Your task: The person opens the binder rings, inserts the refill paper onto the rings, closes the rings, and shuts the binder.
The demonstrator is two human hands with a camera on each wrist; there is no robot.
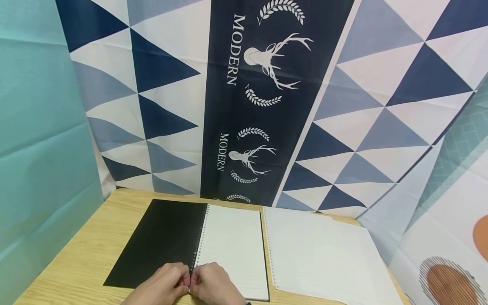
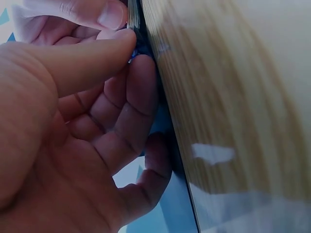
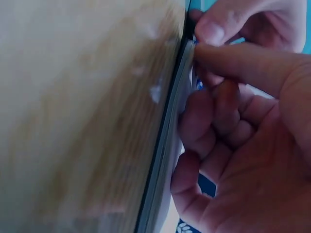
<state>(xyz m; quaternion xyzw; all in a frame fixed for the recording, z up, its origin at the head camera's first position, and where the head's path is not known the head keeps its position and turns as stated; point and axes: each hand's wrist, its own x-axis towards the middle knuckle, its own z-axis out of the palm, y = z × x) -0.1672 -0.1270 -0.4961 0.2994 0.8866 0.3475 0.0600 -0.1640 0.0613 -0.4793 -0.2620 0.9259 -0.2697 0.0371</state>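
Note:
An open notebook lies on the table, its black cover (image 1: 164, 241) to the left and its lined white pages (image 1: 234, 250) to the right of the ring binding (image 1: 201, 237). At the binding's near end, my left hand (image 1: 162, 284) and right hand (image 1: 215, 284) meet, fingertips together. In the left wrist view, the left hand's thumb (image 2: 92, 60) and index finger pinch the end of the binding. The right wrist view has the right hand's thumb (image 3: 252, 63) at the notebook's corner, its other fingers curled against the page edge (image 3: 163, 160). The fingertips partly hide the binding there.
Loose punched white sheets (image 1: 324, 254) lie overlapping to the right of the notebook. The wooden table (image 1: 84, 237) shows at the left and along the near edge. Patterned cloth (image 1: 167, 101) hangs behind the table, with teal cloth (image 1: 42, 140) at the left.

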